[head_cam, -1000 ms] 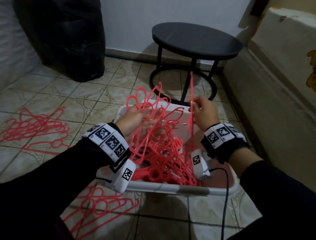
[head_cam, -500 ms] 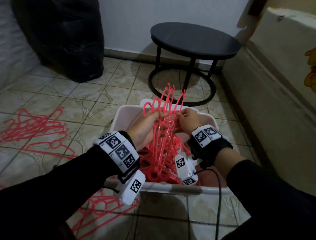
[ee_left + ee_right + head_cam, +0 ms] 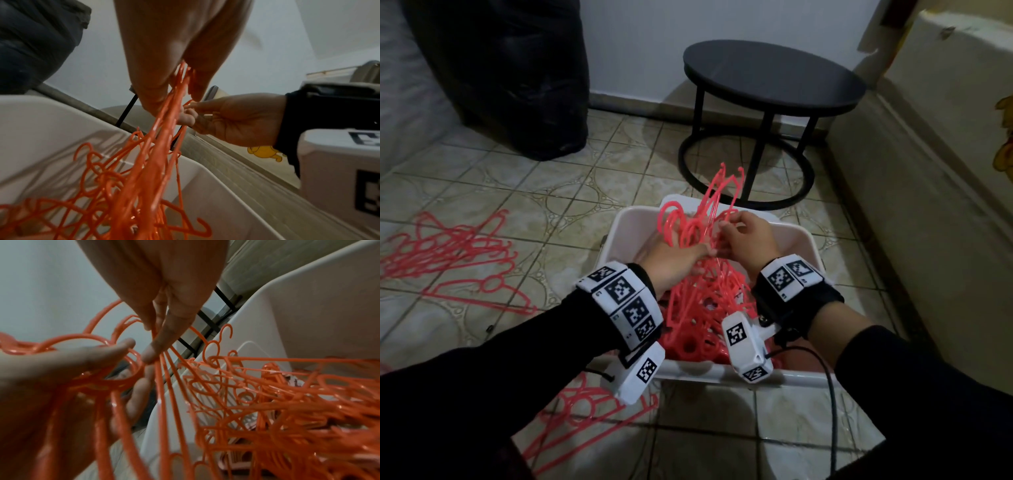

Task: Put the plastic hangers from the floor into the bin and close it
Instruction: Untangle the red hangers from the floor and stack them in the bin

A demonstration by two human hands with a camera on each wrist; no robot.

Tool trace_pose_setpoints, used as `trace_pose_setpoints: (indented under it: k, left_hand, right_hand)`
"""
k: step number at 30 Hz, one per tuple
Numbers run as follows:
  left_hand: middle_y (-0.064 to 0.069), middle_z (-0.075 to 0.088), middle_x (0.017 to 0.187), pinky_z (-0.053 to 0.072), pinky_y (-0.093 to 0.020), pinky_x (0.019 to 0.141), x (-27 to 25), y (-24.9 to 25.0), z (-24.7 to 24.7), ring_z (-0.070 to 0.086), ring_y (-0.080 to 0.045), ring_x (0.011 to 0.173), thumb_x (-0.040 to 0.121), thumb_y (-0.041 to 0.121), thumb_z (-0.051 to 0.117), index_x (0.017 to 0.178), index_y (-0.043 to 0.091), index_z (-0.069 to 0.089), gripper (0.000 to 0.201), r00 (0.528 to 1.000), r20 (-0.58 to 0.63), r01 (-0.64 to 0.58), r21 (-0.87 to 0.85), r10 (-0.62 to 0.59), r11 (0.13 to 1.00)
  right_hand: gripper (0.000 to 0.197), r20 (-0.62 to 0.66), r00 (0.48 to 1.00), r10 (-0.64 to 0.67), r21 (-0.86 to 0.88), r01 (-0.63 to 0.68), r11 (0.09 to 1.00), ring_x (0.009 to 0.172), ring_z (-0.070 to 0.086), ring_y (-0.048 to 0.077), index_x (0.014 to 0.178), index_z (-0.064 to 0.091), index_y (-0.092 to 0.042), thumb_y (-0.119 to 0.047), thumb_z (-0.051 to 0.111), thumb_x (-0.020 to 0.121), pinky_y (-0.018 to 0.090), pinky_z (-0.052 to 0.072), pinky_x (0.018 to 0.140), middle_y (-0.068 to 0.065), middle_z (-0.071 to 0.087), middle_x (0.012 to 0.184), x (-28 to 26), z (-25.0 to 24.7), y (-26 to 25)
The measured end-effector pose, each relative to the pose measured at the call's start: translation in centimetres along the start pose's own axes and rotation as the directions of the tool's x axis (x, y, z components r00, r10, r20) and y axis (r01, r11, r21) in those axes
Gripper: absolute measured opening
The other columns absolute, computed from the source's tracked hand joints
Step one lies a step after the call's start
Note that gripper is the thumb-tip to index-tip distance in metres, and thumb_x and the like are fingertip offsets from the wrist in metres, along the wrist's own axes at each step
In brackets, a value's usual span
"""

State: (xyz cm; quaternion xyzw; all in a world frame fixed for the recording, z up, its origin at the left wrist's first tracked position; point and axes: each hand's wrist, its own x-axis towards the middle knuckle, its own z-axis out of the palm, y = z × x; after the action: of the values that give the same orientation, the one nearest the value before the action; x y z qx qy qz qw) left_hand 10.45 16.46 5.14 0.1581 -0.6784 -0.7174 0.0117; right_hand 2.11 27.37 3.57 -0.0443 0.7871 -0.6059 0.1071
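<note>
- While both hands work over the white rectangular plastic bin (image 3: 800, 236), a bunch of thin pink-red plastic hangers (image 3: 698, 274) stands up out of it, hooks topmost and leaning toward the far rim.
- L hand (image 3: 671, 255): fingers closed round the bunch about mid-height, coming in from the near-left. Wrist view shows the strands running out between thumb and fingers.
- R hand (image 3: 748, 236): just right of the bunch, thumb and forefinger pinched on a strand or two at the same height. Fingertips (image 3: 152, 352) sit on the strands next to the L thumb.
- Key relation: bunch's long axis runs near-low to far-high. Lower ends are already down in the heap inside the bin; hook ends (image 3: 726, 178) poke above and past the far rim. Both hands meet at the middle of the bunch, neither clearly nearer.
- Judgement: to get the bunch in, the top must tip down along the bin's long side so the hooks drop below the rim. They look tangled, so could snag.
- More loose pink-red hangers on tiled floor: one pile far-left (image 3: 452, 257), another near-left (image 3: 585, 421) just beside the bin's near corner. So task is partway.
- No lid that I can identify w/ certainty.
- Also present: round black side table (image 3: 774, 78) beyond the bin, black bag (image 3: 510, 75) far-left.
</note>
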Motion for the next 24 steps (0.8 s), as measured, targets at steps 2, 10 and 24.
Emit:
trace_pose_setpoints:
  k: [2,10,24]
  left_hand:
    - [-0.002,0.065,0.09,0.058,-0.033,0.07,0.1,0.4,-0.5,0.065,-0.016,0.083,0.093,0.013,0.058,0.094,0.031,0.056,0.018,0.999,-0.032,-0.01,0.061,0.012,0.998]
    - [-0.006,0.054,0.067,0.025,-0.013,0.033,0.3,3.9,-4.0,0.043,-0.009,0.047,0.085,0.005,0.058,0.097,0.015,0.068,0.019,0.992,-0.108,-0.048,0.189,0.07,0.981]
    - [0.0,0.057,0.072,0.02,-0.01,0.035,-0.7,4.4,-3.7,0.035,-0.005,0.043,0.087,0.031,0.065,0.065,0.023,0.063,0.024,0.992,0.122,0.0,0.238,-0.03,0.971]
  right_hand:
    - [0.019,0.055,0.998,-0.009,0.043,0.007,0.999,0.052,0.061,0.021,0.079,0.056,-0.014,-0.008,0.05,0.095,0.035,0.056,0.055,0.012,0.06,0.072,-0.2,-0.3,-0.4]
    - [0.053,0.057,0.981,-0.183,-0.44,0.189,0.878,0.093,0.06,0.019,0.13,0.044,-0.018,-0.006,0.065,0.083,0.033,0.051,0.081,-0.007,0.047,0.122,1.0,-2.7,-0.1]
    - [0.024,-0.182,0.961,-0.207,-0.507,0.089,0.857,0.094,0.062,0.022,0.112,0.062,-0.01,-0.02,0.059,0.091,0.022,0.037,0.069,0.008,0.067,0.101,4.5,-2.9,-0.8]
